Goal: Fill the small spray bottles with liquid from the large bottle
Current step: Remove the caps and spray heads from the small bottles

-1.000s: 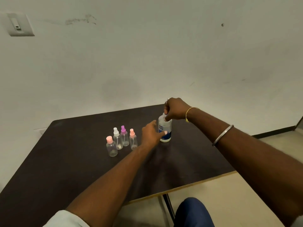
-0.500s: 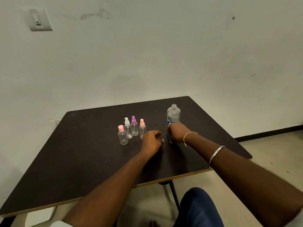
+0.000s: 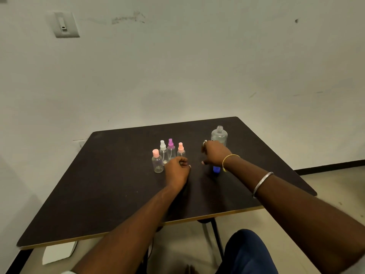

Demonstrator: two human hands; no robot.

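- Head view, far left: wall switch (image 3: 64,24) high on the wall, well apart from the work.
- White block (image 3: 59,252) sits on the floor under the table's near-left corner.
- Table (image 3: 98,184): dark top with a pale band along the near edge. Broad bare surface lies left of the bottles and all along the near side.
- Small spray bottles (image 3: 164,155): four, upright, in a tight cluster mid-table.
- Pink-cap bottle (image 3: 157,162) is leftmost and nearest. White-cap bottle (image 3: 163,148), purple-cap bottle (image 3: 171,147) and peach-cap bottle (image 3: 181,148) stand in a row behind it.
- All four are capped with clear walls; fill level not readable.
- Left hand (image 3: 176,169) rests on the table just in front of the cluster and overlaps the lower parts of the back row. Fingers are curled in, nothing visible in them.
- Strip of bare table lies between the two hands.
- Right hand (image 3: 214,153) lies across the front of the large bottle, back of hand to the camera. Can't tell whether it grips the bottle.
- Large bottle (image 3: 219,135): upright, right of the cluster, toward the far-right corner. Neck uncapped, threads showing, body clear; liquid level not readable.
- Blue patch (image 3: 216,169) shows under the right wrist. Can't tell whether it is the bottle's label or a separate piece.
- Yellow band (image 3: 230,157) and silver bangle (image 3: 262,182) are on the right forearm.
- The table's right edge runs just beside that forearm. Beyond it are floor and black skirting (image 3: 325,167).
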